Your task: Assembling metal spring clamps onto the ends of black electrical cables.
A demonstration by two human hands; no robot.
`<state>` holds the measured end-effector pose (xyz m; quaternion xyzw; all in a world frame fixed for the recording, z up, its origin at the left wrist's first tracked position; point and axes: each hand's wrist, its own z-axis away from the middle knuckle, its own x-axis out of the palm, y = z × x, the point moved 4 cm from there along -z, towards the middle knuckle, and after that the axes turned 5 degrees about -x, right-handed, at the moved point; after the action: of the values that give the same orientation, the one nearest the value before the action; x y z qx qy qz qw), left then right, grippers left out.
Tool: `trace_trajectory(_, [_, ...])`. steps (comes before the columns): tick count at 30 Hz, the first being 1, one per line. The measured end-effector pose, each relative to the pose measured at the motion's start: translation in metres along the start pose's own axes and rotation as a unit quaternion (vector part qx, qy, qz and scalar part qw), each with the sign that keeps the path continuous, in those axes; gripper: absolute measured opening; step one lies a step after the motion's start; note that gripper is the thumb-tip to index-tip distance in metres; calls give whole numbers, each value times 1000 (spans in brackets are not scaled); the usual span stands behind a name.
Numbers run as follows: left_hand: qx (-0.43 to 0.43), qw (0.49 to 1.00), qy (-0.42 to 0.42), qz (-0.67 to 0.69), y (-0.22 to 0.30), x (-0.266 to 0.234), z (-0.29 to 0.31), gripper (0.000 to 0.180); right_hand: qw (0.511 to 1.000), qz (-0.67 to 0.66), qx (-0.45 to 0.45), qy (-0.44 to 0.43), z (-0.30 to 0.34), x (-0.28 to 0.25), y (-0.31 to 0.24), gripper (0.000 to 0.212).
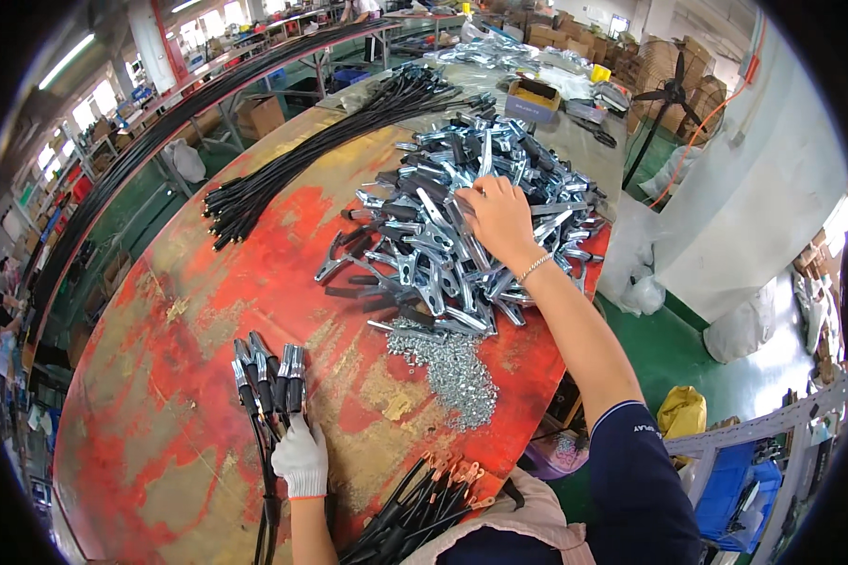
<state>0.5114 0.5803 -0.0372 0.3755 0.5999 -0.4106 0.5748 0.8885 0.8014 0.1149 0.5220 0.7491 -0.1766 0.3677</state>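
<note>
My left hand (300, 461), in a white glove, is closed at the near left of the table, at a black cable just below the clamps (292, 377) on a bundle of cable ends. Its fingertips are partly hidden. My bare right hand (499, 218) reaches into a big heap of silvery spring clamps (433, 240), several with black grips. Its fingers are pinched on a metal clamp (486, 155) that points up out of the heap. Small metal nuts (448, 381) lie spilled at the heap's near edge.
Black cables (301, 155) lie in a long bundle at the far left. More cables with copper lugs (433, 485) rest at the near edge, against my body. An open box (532, 101) and scissors (595, 132) sit at the back right. A black fan (674, 91) stands beyond the table.
</note>
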Motion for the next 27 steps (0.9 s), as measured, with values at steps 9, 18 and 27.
trace_trajectory(9, [225,945,-118,205,26,-45,103,21,999,-37,21,-16,-6,-38,27,21])
trace_trajectory(18, [188,938,-236,169,34,-29,118,23,984,-162,66,41,10,-25,36,25])
trace_trajectory(27, [236,915,-253,206,-4,-22,120,27,971,-164,149,-93,-1,-54,37,41])
